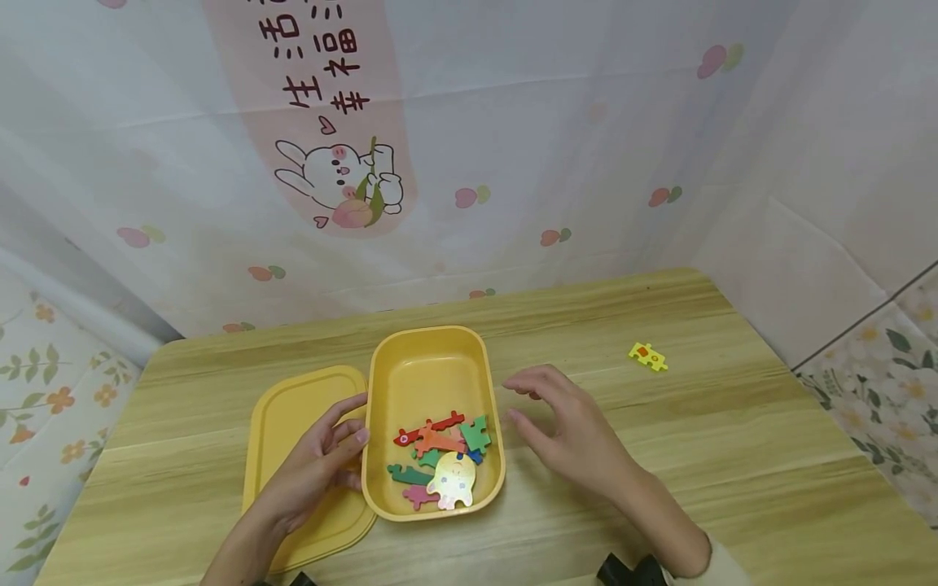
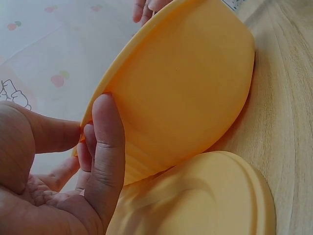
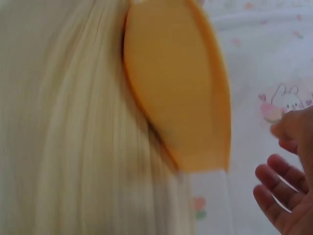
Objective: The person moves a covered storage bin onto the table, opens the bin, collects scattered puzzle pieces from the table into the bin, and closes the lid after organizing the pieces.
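Observation:
A yellow plastic box (image 1: 425,382) stands without its lid on the table, colourful jigsaw puzzle pieces (image 1: 440,439) piled in its near half. Among them lie red, orange, green and pink pieces, plus a pale yellow animal-head piece (image 1: 453,482). My left hand (image 1: 322,460) holds the box by its left rim; in the left wrist view a finger (image 2: 106,132) presses the outer wall just under the edge. Off the box's right side, my right hand (image 1: 575,427) hovers with loosely bent fingers and nothing in them. The right wrist view is blurred but shows those fingers (image 3: 279,183) apart from the box.
The yellow lid (image 1: 274,431) lies on the table left of the box, partly beneath my left hand. A yellow puzzle piece with orange marks (image 1: 648,356) lies alone at the table's right. Behind the wooden table (image 1: 733,456) hangs a printed white cloth (image 1: 513,146).

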A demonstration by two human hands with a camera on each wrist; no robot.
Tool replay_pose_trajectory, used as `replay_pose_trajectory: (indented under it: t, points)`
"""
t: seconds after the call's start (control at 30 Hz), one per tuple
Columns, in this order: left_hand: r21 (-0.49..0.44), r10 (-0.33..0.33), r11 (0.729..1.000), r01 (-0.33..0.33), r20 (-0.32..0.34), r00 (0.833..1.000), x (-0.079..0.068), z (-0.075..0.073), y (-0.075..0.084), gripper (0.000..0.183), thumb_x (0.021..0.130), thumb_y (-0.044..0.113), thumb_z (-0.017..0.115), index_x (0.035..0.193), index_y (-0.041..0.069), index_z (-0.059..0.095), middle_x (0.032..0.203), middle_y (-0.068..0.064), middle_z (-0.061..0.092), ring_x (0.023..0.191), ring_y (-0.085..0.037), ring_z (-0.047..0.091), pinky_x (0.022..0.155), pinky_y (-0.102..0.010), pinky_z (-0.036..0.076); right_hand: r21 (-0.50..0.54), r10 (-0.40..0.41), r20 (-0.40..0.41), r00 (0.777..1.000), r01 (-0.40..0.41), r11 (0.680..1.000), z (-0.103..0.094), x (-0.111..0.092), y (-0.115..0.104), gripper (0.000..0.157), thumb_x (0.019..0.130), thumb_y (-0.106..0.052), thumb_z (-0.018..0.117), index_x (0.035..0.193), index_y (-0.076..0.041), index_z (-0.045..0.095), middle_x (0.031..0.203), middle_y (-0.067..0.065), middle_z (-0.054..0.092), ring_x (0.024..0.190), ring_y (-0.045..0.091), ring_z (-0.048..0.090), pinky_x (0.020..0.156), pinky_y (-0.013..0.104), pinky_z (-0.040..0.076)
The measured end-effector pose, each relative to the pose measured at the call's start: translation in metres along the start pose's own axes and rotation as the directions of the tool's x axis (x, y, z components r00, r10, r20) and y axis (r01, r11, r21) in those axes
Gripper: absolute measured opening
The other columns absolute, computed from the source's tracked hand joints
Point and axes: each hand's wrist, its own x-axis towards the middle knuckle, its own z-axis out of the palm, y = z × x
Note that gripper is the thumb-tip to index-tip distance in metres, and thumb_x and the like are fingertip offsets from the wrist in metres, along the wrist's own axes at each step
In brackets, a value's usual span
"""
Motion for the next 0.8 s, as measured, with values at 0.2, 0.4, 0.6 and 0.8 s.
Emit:
replay_pose_trajectory:
  t: [0.2, 0.4, 0.6, 0.8]
  points:
    - [0.001, -0.007, 1.0, 0.007, -0.005, 1.0, 0.0, -0.001, -0.001, 0.067, 0.111, 0.021, 0.056, 0.167, 0.012, 0.019, 0.124, -0.001, 0.06, 0.096, -0.013, 0.067, 0.067, -0.031, 0.065, -0.253, -0.024, -0.042, 0.999, 0.012, 0.967, -0.013, 0.003, 0.015, 0.037, 0.09, -0.013, 0.083, 0.126, -0.011, 0.071, 0.122, 0.002, 0.07, 0.113, 0.021, 0.071, 0.091, 0.042, 0.065]
    - [-0.012, -0.005, 1.0, 0.005, 0.001, 1.0, 0.0, -0.002, -0.002, 0.068, 0.111, 0.018, 0.056, 0.167, 0.011, 0.018, 0.12, 0.0, 0.06, 0.096, -0.012, 0.067, 0.068, -0.031, 0.065, -0.331, 0.029, -0.08, 0.996, -0.054, 0.942, -0.022, 0.005, 0.035, 0.039, 0.089, -0.015, 0.085, 0.124, -0.005, 0.072, 0.119, 0.011, 0.071, 0.109, 0.029, 0.072, 0.087, 0.047, 0.064]
    - [-0.022, 0.004, 1.0, -0.004, 0.015, 1.0, 0.0, -0.002, -0.003, 0.068, 0.111, 0.018, 0.055, 0.167, 0.01, 0.017, 0.121, 0.001, 0.061, 0.097, -0.012, 0.067, 0.068, -0.031, 0.065, -0.309, 0.119, -0.102, 0.988, -0.145, 0.94, -0.031, 0.003, 0.051, 0.038, 0.091, -0.01, 0.082, 0.126, -0.002, 0.071, 0.12, 0.016, 0.071, 0.108, 0.035, 0.071, 0.086, 0.051, 0.064]
    - [-0.028, 0.016, 0.999, -0.016, 0.026, 1.0, 0.001, -0.001, -0.003, 0.068, 0.111, 0.019, 0.055, 0.167, 0.009, 0.018, 0.121, 0.001, 0.061, 0.097, -0.012, 0.067, 0.068, -0.031, 0.066, -0.283, 0.208, -0.109, 0.972, -0.231, 0.931, -0.042, 0.001, 0.061, 0.037, 0.094, -0.009, 0.079, 0.128, 0.0, 0.07, 0.123, 0.021, 0.07, 0.109, 0.042, 0.07, 0.087, 0.057, 0.061]
